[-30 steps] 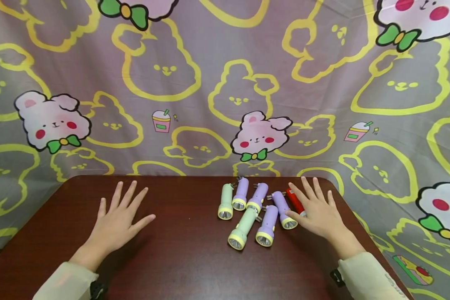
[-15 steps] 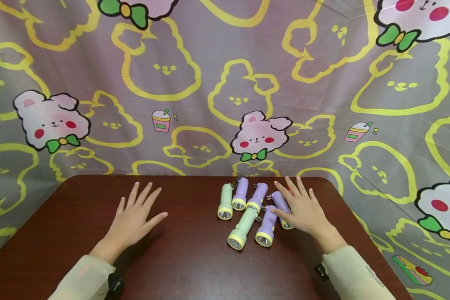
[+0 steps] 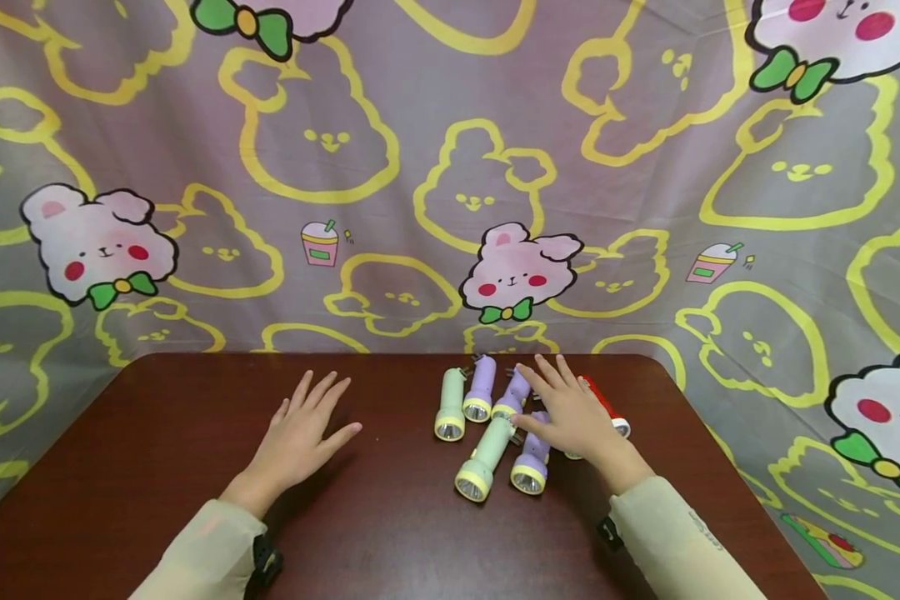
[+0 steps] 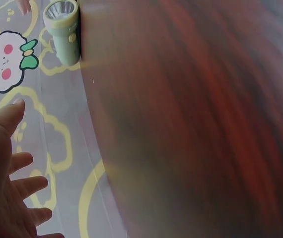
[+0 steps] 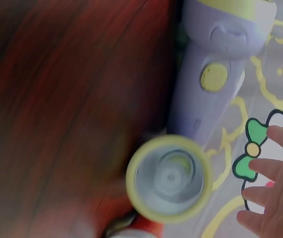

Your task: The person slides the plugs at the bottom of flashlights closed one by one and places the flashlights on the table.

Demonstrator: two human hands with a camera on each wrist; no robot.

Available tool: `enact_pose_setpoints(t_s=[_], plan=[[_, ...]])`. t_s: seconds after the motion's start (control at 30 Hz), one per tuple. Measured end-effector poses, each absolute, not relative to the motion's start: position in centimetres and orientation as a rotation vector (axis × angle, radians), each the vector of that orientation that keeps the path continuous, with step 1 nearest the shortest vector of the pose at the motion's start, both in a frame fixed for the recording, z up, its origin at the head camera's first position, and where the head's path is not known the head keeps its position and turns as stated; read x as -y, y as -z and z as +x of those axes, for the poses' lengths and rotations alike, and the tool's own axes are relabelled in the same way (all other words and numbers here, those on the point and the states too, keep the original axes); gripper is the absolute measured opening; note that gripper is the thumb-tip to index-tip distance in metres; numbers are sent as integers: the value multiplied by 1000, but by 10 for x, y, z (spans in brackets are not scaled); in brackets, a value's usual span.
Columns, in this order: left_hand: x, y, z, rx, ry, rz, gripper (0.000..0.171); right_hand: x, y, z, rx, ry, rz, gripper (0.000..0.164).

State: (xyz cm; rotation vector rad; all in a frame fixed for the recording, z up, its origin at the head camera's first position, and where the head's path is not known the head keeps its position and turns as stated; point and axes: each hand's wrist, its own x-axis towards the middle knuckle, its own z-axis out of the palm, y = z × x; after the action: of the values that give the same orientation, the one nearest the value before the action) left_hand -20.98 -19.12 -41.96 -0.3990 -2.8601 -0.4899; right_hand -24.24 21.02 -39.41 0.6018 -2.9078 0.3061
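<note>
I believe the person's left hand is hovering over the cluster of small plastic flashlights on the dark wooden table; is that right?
Not quite: the head view shows the right hand over the small plastic flashlights on the dark wooden table; the left hand is apart from them.

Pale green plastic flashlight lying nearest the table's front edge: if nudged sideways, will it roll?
Probably. The pale green plastic flashlight has a round barrel and lies on its side on the smooth brown table, so a sideways nudge should roll it. Its wider yellow-rimmed head would likely curve the path. The purple flashlight close alongside may stop it.

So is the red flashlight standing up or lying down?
Lying down. The red flashlight rests on its side on the table, beside the right hand.
</note>
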Motion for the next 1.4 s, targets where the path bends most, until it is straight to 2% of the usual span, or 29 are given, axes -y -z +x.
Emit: enact_pose_setpoints(t_s=[0.63, 1.4], plan=[[151, 423, -232, 2887, 889, -484, 76, -172, 394, -264, 2930, -455, 791, 77], [106, 432, -260, 2827, 1291, -543, 61, -145, 399, -292, 2987, -676, 926, 72]])
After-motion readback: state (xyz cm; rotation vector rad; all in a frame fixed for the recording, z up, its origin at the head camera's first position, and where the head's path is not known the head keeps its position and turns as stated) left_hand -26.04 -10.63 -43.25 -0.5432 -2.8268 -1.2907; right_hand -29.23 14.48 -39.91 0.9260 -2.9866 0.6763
